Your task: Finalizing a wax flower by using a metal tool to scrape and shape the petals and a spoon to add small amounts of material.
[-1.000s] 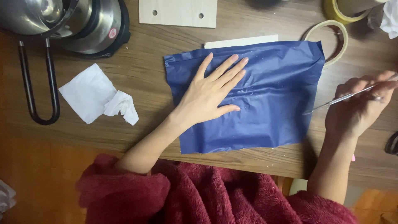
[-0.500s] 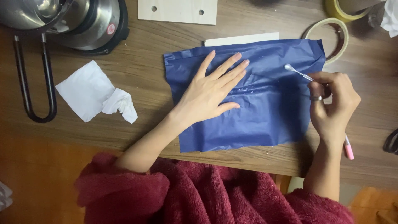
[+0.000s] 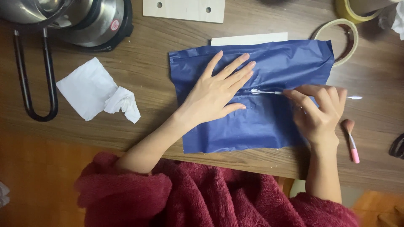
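We had the blue plastic sheet (image 3: 269, 126) lying flat on the wooden table (image 3: 160, 96), filling the centre and centre-right of the frame, its lower edge close to the table's near edge. It looked thin, light and limp, the kind of film that wrinkles and slides on a smooth top, so we judged it best held down by a flat palm rather than gripped at a corner.

Our left hand (image 3: 216, 94) lay open on the sheet's left half, fingers spread and pointing toward the upper right, palm pressing the film to the table. The forearm came up from the lower left out of a dark red fleece sleeve (image 3: 126, 193).

Our right hand (image 3: 317, 111) sat at the sheet's right side, fingers curled and pinching a slim white double-ended swab (image 3: 269, 92) near its middle. The stick lay almost level, one tip on the blue film just beside the left fingertips, the other jutting past the hand to the right. It seemed light and slightly bendy, calling for a gentle pinch.

A small pink brush (image 3: 351, 141) rested right of that hand, and a crumpled white tissue (image 3: 99, 92) lay left of centre.
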